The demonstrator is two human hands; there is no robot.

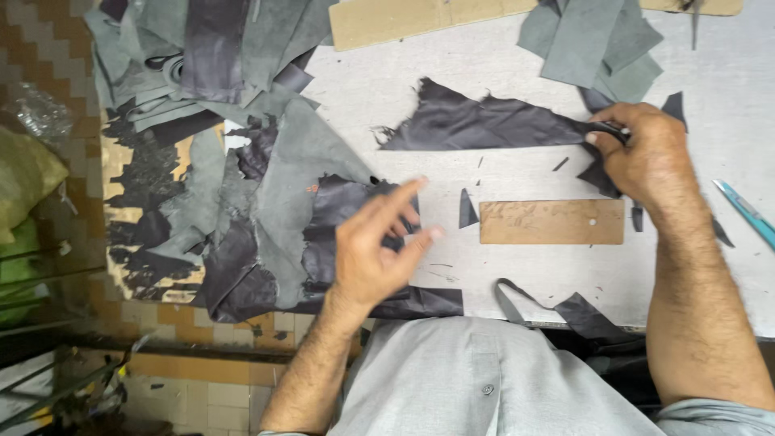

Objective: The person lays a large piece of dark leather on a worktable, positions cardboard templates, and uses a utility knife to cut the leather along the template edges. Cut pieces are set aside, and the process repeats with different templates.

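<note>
Leather scrap [484, 123] — dark, long, roughly triangular — lies flat on the counter [371, 89] toward its far edge, its long axis running side to side, wide ragged end pointing left. The right hand [646, 149] is closed on the scrap's narrow right tip, together with a small dark tool I cannot make out. The left hand [375, 250] hovers open and empty, fingers spread, nearer the counter's near edge beside the heap of dark and grey scraps [266, 210] spilling over the left edge. So the scrap lies beyond the left hand, and only the right touches it. A brown cardboard rectangle [551, 222] lies between the hands — parallel to the scrap.
</note>
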